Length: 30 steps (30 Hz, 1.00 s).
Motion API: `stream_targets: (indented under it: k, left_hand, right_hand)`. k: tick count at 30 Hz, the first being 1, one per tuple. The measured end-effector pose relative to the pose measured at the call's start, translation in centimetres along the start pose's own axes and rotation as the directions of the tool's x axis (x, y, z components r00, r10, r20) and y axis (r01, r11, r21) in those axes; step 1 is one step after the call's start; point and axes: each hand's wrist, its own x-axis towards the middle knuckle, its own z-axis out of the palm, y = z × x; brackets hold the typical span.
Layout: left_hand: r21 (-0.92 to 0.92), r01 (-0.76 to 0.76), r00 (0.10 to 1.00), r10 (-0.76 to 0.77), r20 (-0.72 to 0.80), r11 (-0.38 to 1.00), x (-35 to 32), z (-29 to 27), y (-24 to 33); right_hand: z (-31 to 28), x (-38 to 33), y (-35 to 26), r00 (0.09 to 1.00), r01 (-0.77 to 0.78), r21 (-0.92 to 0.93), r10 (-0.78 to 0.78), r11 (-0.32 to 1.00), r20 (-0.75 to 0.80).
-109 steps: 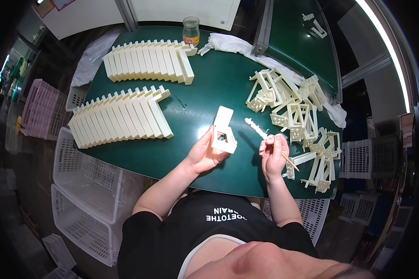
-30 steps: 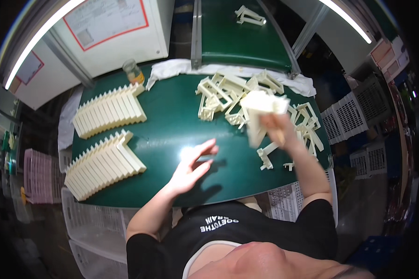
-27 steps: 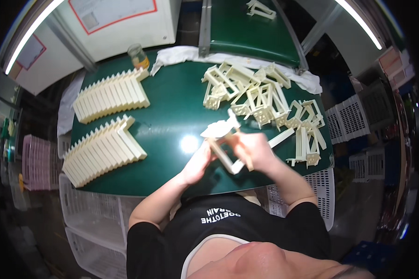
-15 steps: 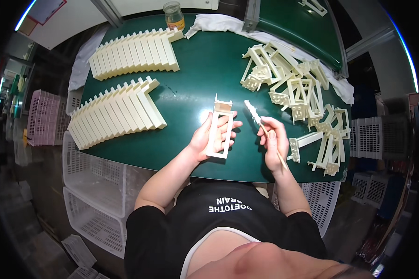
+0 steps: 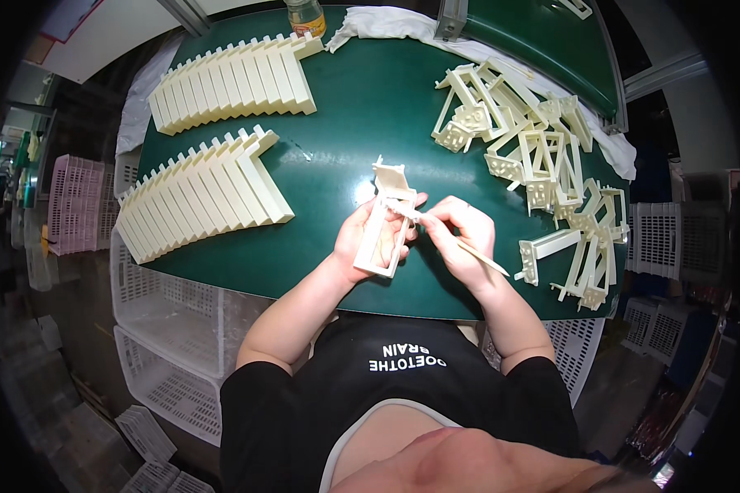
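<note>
My left hand (image 5: 358,240) is closed round a cream plastic frame (image 5: 370,246), a long open rectangle with an upright plate at its far end. Between the fingers of my right hand (image 5: 466,238) is a thin wooden stick (image 5: 483,258), its tip wrapped in white fluffy material (image 5: 401,210). That wrapped tip lies against the frame, near the end by the plate. Both hands are above the green table (image 5: 337,131), near its front edge. To the right, a single cream frame (image 5: 548,246) lies closest to my right hand.
Two neat rows of cream frames, a far row (image 5: 234,86) and a nearer row (image 5: 205,193), stand at the left. A loose heap of frames (image 5: 543,156) covers the right side. A glass jar (image 5: 306,18) and white cloth (image 5: 386,23) are at the back. White crates (image 5: 168,312) stand below left.
My right hand has moved left and brought the stick's wrapped tip from beside the frame onto it. The frame in my left hand has tilted slightly.
</note>
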Motion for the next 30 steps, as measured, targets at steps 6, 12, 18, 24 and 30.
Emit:
stream_targets:
  k: [6,12,18,24,30]
  left_hand:
    - [0.035,-0.043,0.972,0.05,-0.228,0.998,-0.1,1.3,-0.5]
    - [0.009,0.03,0.998,-0.03,0.055,1.0,0.0,-0.3,0.0]
    - [0.008,0.049,0.999,-0.049,0.019,0.999,-0.2,0.3,0.0]
    - [0.041,0.062,0.998,-0.063,0.013,0.997,-0.2,-0.1,-0.2]
    - [0.075,0.023,1.0,-0.022,-0.016,0.997,0.0,0.0,-0.2]
  right_hand:
    - [0.9,-0.8,0.2,0.976,0.137,-0.133,-0.111,0.982,0.189]
    - [0.2,0.0,1.2,0.998,0.031,-0.111,-0.024,0.993,0.064]
    - [0.1,-1.4,1.8,0.994,-0.097,0.289,0.109,0.952,-0.026]
    - [0.5,-0.9,3.3,0.991,0.124,-0.01,-0.124,0.992,-0.058]
    - [0.7,-2.3,3.1,0.99,-0.002,0.403,0.059,0.915,-0.129]
